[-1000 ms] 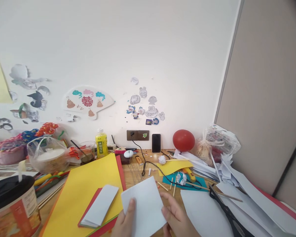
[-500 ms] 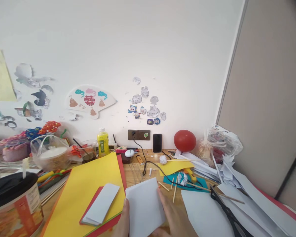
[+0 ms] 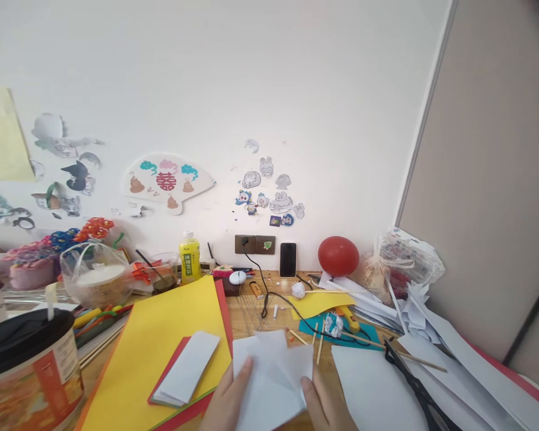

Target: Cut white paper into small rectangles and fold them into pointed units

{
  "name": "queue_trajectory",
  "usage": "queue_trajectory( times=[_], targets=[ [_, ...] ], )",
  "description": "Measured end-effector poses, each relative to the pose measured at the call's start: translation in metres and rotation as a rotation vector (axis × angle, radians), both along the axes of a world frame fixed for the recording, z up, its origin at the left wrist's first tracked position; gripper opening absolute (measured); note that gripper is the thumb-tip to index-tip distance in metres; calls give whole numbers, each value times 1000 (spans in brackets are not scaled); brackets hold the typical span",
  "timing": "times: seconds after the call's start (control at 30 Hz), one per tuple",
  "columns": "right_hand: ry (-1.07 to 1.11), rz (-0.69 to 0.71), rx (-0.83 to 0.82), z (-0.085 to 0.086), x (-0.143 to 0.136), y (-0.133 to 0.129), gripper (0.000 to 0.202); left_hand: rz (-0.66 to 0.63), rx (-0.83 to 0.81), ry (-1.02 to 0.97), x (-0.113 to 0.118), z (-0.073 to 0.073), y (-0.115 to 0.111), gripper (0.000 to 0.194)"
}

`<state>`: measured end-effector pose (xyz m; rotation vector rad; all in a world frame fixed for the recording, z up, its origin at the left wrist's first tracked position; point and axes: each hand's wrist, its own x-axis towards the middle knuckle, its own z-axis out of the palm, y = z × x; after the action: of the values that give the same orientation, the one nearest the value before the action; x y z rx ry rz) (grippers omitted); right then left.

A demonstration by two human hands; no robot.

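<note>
White paper sheets (image 3: 269, 383), spread a little apart at their top edges, are held between both hands at the bottom centre. My left hand (image 3: 229, 395) grips their left side, its thumb lying on top. On the right edge, my right hand (image 3: 323, 398) pinches a corner with the thumb in front. Just left of the hands, a folded white paper strip (image 3: 191, 365) rests with a red piece on large yellow sheets (image 3: 161, 335). A white sheet (image 3: 372, 383) lies flat to the right.
Black scissors (image 3: 415, 383) and loose papers lie at the right. A red balloon (image 3: 338, 256), phone (image 3: 288, 260) and cable stand or lie near the wall. Sticks and crumpled paper balls are beyond my hands. A lidded cup (image 3: 31, 371) and yellow bottle (image 3: 189, 257) are on the left.
The stacked paper, earlier one neat block, is now fanned at the top. My left thumb has moved onto its face, and my right hand now holds the right corner. The view has shifted slightly.
</note>
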<state>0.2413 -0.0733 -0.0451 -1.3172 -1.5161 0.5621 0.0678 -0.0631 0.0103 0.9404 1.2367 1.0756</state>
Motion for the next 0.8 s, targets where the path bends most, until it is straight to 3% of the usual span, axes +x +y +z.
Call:
queue_trajectory(
  times=[0.07,0.23,0.3,0.5,0.63,0.8],
  targets=[
    [90,-76,-57,1,1,2,54,-37,3,-23,0,-2,0,65],
    [609,1,-281,6,5,18,54,-49,5,-51,1,-4,2,67],
    [721,13,-340,5,5,22,55,-45,10,-46,-1,-4,4,68],
    [498,118,-92,-3,-3,15,69,-35,-10,-84,-1,-11,6,68],
    [171,223,-158,2,-2,10,75,-31,-48,-147,1,-16,8,67],
    [95,310,-126,8,3,9,67,-44,-90,-215,0,-17,9,62]
  ],
)
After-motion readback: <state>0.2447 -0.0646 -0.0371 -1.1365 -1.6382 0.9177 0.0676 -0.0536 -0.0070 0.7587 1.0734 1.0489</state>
